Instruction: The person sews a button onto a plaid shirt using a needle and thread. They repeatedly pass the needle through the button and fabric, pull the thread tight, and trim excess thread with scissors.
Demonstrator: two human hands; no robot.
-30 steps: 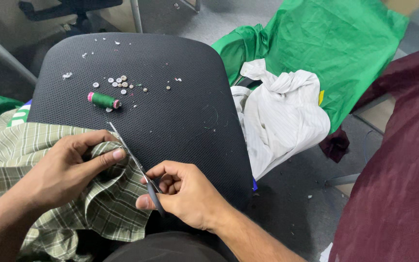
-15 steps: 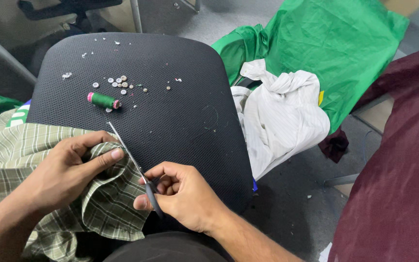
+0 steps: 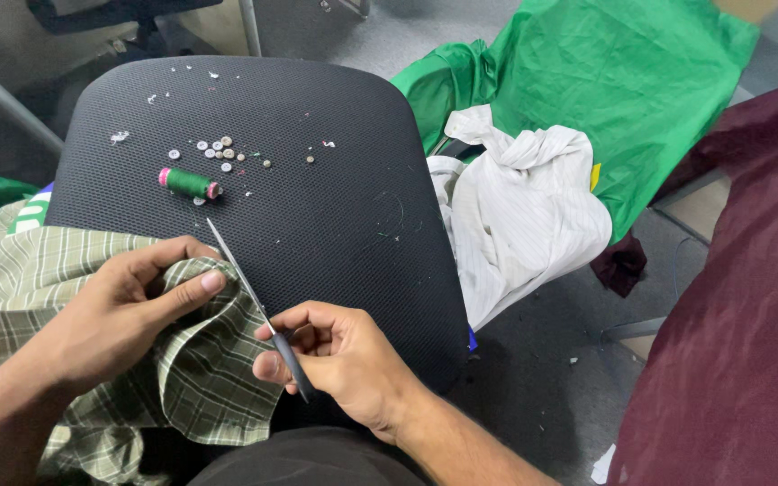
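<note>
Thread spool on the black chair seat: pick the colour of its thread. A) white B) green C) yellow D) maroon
B: the thread spool lying on the chair seat is wound with green thread, with pink ends, just below the scattered buttons.

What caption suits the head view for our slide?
Left hand pinches green plaid fabric while right hand holds scissors beside it on a black chair seat.

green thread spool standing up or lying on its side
On its side: the green thread spool lies lengthwise on the black chair seat, both pink ends showing.
</note>
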